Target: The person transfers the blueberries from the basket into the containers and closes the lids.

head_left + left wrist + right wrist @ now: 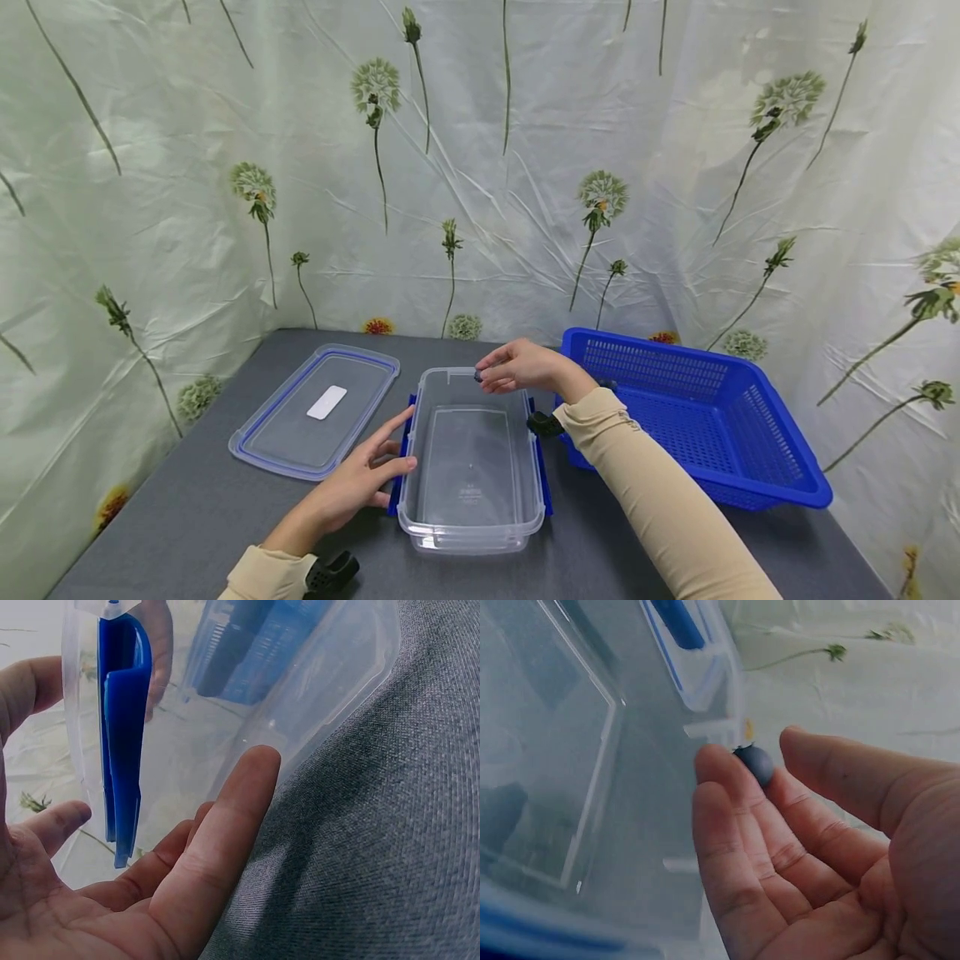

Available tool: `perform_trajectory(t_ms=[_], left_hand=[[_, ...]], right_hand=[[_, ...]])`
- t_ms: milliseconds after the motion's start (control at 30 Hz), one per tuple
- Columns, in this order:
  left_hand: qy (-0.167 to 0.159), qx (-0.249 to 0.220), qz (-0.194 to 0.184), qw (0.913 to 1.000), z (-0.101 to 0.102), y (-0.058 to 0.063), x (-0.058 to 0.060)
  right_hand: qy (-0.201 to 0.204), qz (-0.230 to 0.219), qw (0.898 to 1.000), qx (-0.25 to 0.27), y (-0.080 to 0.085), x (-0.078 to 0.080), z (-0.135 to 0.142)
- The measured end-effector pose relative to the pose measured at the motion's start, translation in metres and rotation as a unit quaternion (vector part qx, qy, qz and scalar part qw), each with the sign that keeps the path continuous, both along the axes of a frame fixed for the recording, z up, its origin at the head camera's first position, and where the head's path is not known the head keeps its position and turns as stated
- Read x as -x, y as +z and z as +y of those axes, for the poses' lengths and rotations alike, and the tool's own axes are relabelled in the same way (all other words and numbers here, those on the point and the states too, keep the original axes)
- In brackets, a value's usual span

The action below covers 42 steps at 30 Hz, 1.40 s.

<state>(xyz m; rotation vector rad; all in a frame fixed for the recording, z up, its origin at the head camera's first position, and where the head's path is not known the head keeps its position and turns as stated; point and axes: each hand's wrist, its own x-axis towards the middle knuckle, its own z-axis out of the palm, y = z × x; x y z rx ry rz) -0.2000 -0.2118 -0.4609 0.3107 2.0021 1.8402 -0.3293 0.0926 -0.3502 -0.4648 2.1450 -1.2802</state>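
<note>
A clear rectangular plastic container [471, 530] stands on the table without its lid, blue latches hanging down along both long sides. My left hand [360, 479] is at its left side, thumb near the rim and fingers spread beside the blue latch [124, 742]. Over the far rim, my right hand [528, 367] holds a small dark blue blueberry [757, 765] at its fingertips. Seen from the right wrist, the thumb sits a little apart from the berry, which rests against the other fingers.
Left of the container lies its clear lid [288, 446], with a blue seal and a white label. On the right, a blue slotted plastic basket [757, 400] stands close to my right forearm. A flower-printed curtain [480, 183] hangs behind the grey tabletop [165, 517].
</note>
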Motion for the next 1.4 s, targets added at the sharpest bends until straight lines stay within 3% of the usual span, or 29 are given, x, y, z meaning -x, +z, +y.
perform_trajectory(t_ms=[367, 700, 1067, 1400], left_hand=[[0.009, 0.017, 0.003, 0.9998, 0.003, 0.004, 0.0], [0.014, 0.022, 0.002, 0.9997, 0.004, 0.005, 0.0], [0.026, 0.037, -0.003, 0.999, 0.005, 0.005, 0.0], [0.028, 0.035, -0.003, 0.999, 0.003, 0.003, -0.001]], right_hand=[[0.02, -0.011, 0.999, -0.04, -0.015, -0.002, -0.034], [0.026, -0.04, 0.998, -0.042, -0.028, -0.004, -0.052], [0.025, -0.043, 0.997, -0.056, -0.026, -0.009, -0.058], [0.03, -0.044, 0.997, -0.05, -0.022, -0.004, -0.051]])
